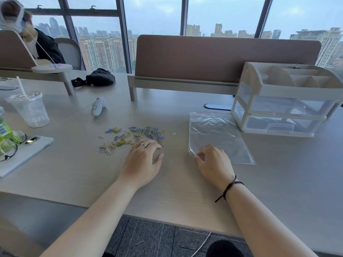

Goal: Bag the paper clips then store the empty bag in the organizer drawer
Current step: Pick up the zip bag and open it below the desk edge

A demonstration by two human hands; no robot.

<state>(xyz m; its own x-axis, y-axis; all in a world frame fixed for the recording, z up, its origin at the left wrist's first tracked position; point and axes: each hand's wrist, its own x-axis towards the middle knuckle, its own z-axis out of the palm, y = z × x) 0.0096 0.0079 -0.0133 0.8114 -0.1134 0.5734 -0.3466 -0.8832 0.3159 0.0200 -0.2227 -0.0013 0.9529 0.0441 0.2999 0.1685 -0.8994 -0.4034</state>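
- Head view: the paper clips [132,137] are lying scattered loose on the tabletop [278,173] in the middle of the frame, spreading left to right, none of them in the bag yet.
- The left hand [143,159] is resting at the lower right edge of the scatter, fingers loosely spread and bent, fingertips touching the nearest clips; it is the nearer hand to them, and whether it is pinching any I cannot tell.
- The clear zip bag [217,135] is lying flat just right of the clips, its long axis running from upper left to lower right in the frame, red-lined mouth at the far end, nothing inside.
- The right hand [213,160] is sitting on the bag's near left corner, fingers curled and seeming to pinch the plastic edge.
- The organizer [282,101] is standing at the right, beyond the bag, its two clear drawers shut; the top compartments look mostly bare, with something dark and small at the back.
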